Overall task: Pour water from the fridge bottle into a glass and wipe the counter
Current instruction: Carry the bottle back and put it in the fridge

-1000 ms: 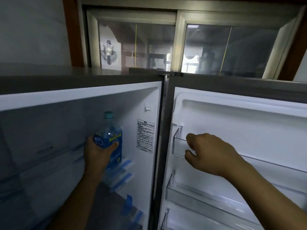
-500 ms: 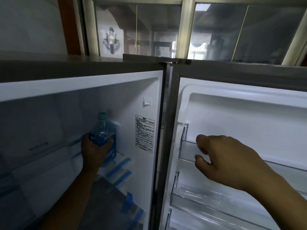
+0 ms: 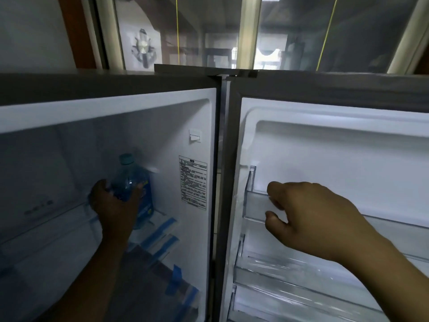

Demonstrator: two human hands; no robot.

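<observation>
A clear blue water bottle [image 3: 133,182] with a teal cap and blue label stands upright on a shelf inside the open fridge, near its right inner wall. My left hand [image 3: 113,205] reaches into the compartment and is wrapped around the bottle's body from the left. My right hand [image 3: 304,214] rests on the edge of a clear door bin [image 3: 253,201] in the open fridge door [image 3: 336,159], with fingers curled over its rim. No glass or counter is in view.
The fridge interior has white walls, glass shelves with blue tape strips [image 3: 162,231] and a printed sticker [image 3: 192,182]. More clear door bins [image 3: 290,282] sit below my right hand. A window [image 3: 209,31] is behind the fridge top.
The view has tilted down a little and moved closer. My left hand stays on the bottle, which sits lower and deeper on the shelf. My right hand keeps its hold on the door bin.
</observation>
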